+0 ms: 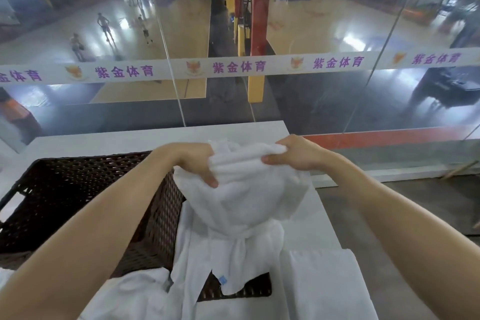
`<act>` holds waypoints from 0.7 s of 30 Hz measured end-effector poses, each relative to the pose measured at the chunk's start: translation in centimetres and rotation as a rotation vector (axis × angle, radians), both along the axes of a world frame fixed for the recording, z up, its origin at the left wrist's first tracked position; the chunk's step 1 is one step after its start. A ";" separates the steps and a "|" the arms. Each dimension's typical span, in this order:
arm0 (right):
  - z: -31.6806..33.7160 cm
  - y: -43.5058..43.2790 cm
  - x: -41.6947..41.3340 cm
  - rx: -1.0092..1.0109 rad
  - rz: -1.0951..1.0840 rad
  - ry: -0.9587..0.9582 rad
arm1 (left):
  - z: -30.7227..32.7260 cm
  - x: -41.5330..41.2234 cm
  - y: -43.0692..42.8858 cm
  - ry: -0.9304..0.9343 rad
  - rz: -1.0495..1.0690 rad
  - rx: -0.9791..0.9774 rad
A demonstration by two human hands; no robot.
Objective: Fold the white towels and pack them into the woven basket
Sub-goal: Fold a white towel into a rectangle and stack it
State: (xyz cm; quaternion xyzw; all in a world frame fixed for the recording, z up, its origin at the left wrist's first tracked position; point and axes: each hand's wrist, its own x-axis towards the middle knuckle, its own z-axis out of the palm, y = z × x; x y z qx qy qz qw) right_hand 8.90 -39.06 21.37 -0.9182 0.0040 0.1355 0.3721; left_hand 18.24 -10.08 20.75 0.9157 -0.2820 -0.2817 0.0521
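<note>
Head view: grey table [145, 138], glass wall [324, 101] beyond basket [78, 189]; at its right side, left hand [197, 163] and right hand [298, 156] grip bunched white towel [246, 200].

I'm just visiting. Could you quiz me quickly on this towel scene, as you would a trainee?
1. True or false: only one hand grips the lifted white towel.
2. The woven basket lies where, relative to that towel? A) on the person's left B) on the person's right C) on top of it.
3. Fill in: the small tag on the hanging cloth is ___.
Key: 1 false, the left hand and right hand both grip it; 2 A; 3 blue.
</note>
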 end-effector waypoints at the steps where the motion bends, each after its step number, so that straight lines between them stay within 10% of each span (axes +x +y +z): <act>1: -0.1 -0.4 0.6 -0.075 0.068 0.040 | -0.5 1.0 -0.2 -0.034 -0.003 0.088; 9: 0.7 -6.0 8.7 -0.174 -0.023 0.225 | -0.8 11.2 -0.2 -0.360 0.372 0.094; 12: 6.1 -7.3 13.5 -0.108 -0.275 -0.180 | 4.8 15.5 -0.9 -0.517 0.602 -0.455; 15: 13.0 -6.9 16.5 0.368 -0.500 -0.541 | 12.3 15.2 -2.7 -0.802 0.719 -1.016; 21: 16.9 -4.9 12.8 0.500 -0.538 -0.994 | 17.4 10.5 -2.1 -1.132 0.594 -1.347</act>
